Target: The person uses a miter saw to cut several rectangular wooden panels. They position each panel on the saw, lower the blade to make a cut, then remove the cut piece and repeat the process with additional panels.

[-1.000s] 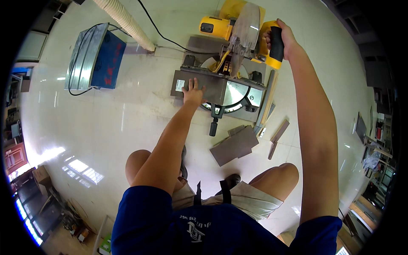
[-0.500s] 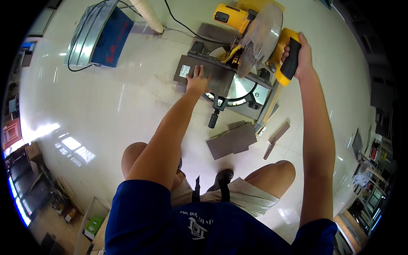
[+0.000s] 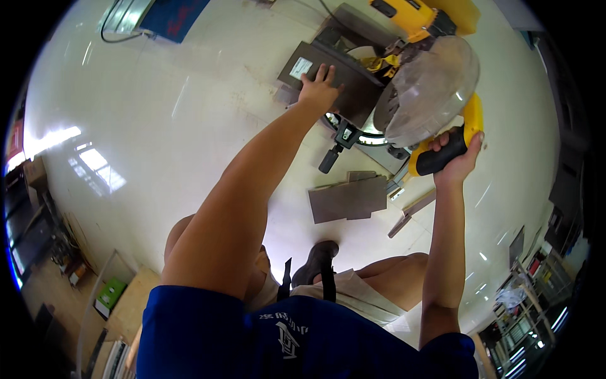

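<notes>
A yellow miter saw (image 3: 413, 16) stands on the floor in front of me, its clear blade guard (image 3: 445, 85) tilted to the right. My right hand (image 3: 461, 165) is wrapped round the saw's black-and-yellow handle (image 3: 442, 155). Across the saw's table lies a dark grey-brown board (image 3: 360, 95) with a white label (image 3: 301, 67) near its left end. Fingers spread, my left hand (image 3: 320, 91) presses flat on this board, left of the guard. The guard sits close beside the board's right end and hides where the blade meets it.
Several cut board pieces (image 3: 347, 201) lie on the floor between the saw and my feet. Narrow offcuts (image 3: 410, 213) are to their right. A black locking knob (image 3: 329, 159) juts from the saw's front. A blue-and-silver box (image 3: 173, 19) with a cable stands far left.
My right hand has pulled the saw handle down and toward me, and the guard has come lower over the table. My left hand remains on the board. The view has shifted.
</notes>
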{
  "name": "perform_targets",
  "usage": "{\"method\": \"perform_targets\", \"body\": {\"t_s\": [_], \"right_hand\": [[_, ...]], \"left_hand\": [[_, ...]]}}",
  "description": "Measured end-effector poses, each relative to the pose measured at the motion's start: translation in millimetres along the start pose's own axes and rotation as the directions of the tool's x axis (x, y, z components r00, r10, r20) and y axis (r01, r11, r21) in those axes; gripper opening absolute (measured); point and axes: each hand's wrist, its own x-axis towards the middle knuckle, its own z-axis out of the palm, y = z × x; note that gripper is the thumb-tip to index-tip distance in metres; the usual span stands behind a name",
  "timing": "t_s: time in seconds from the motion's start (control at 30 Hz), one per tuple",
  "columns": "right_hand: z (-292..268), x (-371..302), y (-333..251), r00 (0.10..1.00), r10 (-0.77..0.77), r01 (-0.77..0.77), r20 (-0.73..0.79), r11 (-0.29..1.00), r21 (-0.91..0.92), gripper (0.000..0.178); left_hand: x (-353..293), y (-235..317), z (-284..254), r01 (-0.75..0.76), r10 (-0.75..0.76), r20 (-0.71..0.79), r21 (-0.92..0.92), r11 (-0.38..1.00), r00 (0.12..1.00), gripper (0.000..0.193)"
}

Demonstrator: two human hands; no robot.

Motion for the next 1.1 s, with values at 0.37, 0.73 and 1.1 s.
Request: {"method": "perform_targets", "body": {"t_s": [0.37,0.73,1.1], "right_hand": [[-14,-12,59,0.987,-0.115,0.119,0.11,0.992,-0.033,0.068],[-22,-22,96,0.982,-0.158,0.162,0.107,0.986,-0.032,0.071],[-18,-25,101,0.975,-0.222,0.223,0.026,0.971,-0.084,0.079]], "left_hand": [[-3,-8,9,0.046,-0.048,-0.035,-0.055,0.997,0.998,0.071],[-3,-9,11,0.045,-0.048,-0.043,-0.077,0.996,0.998,0.069],[-4,-9,11,0.057,-0.06,-0.039,-0.073,0.996,0.997,0.071]]}}
